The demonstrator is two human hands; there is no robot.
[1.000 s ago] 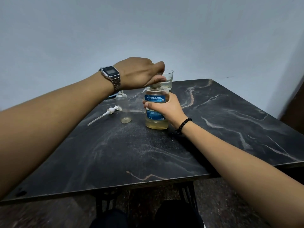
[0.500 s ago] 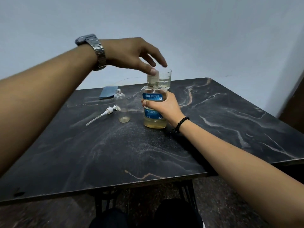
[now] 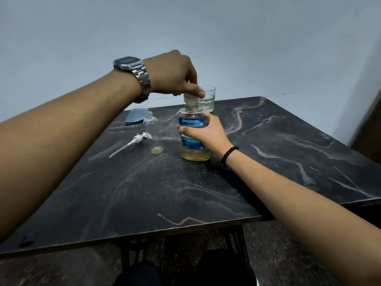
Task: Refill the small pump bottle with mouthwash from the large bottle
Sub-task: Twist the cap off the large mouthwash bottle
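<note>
**Both hands on the large mouthwash bottle, cap under the left fingers**

I am holding the large mouthwash bottle (image 3: pixel 193 135) upright on the dark marbled worktop (image 3: pixel 206 193). My right hand (image 3: pixel 203 134) is wrapping around its body over the blue label, grip closed on the bottle, thumb crossing the front. A black bead bracelet (image 3: pixel 227 155) is sitting on that wrist.

My left hand (image 3: pixel 175 73) is reaching over from above, fingers curled down around the clear cap (image 3: pixel 190 100), thumb pressing against its right side. That grip is closed on the cap. The cap is sitting on the neck; I cannot tell whether it is loose or tight. A metal wristwatch (image 3: pixel 134 73) is on the left wrist.

The bottle is holding yellowish liquid only in its lower part.

The small pump bottle (image 3: pixel 153 135) is standing upright just left of the large bottle, not touching it, neck open, with a thin layer of yellowish liquid at the bottom. Its white pump head (image 3: pixel 132 142) is lying flat on the worktop to the left, dip tube pointing toward me and leftward.

A drinking glass (image 3: pixel 208 98) is standing behind the large bottle, partly hidden by it. A folded blue cloth (image 3: pixel 136 115) is lying at the far edge, behind the small bottle.
</note>
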